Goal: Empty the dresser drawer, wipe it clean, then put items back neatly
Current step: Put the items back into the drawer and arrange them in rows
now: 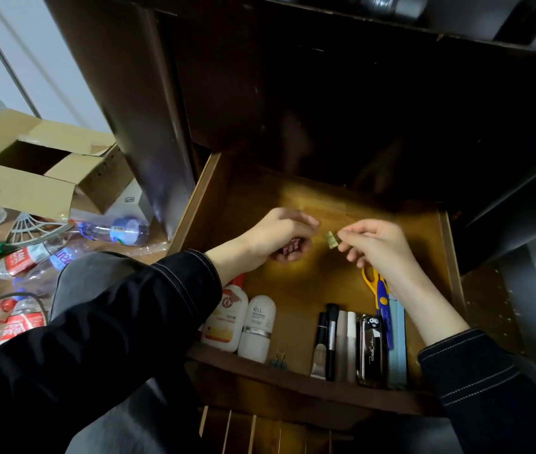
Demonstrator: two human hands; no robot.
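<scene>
Thumb and forefinger of the right hand (381, 247) pinch a small green binder clip (331, 240) by its near end. Just left of that pinch, the left hand (279, 234) cups several pink clips (289, 252) in curled fingers. Both are over the bare middle of the open drawer (196, 201), and scissors (378, 290) lie under the right wrist. The clip is probably light, stiff and slick, so the folded body should give a better hold than the swinging wire handles.

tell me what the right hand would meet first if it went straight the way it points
The right hand, pinching a small green clip, points across at the left hand. It would probably meet that hand's fingertips first, just above the pink clips it holds, though depth is unclear.
</scene>
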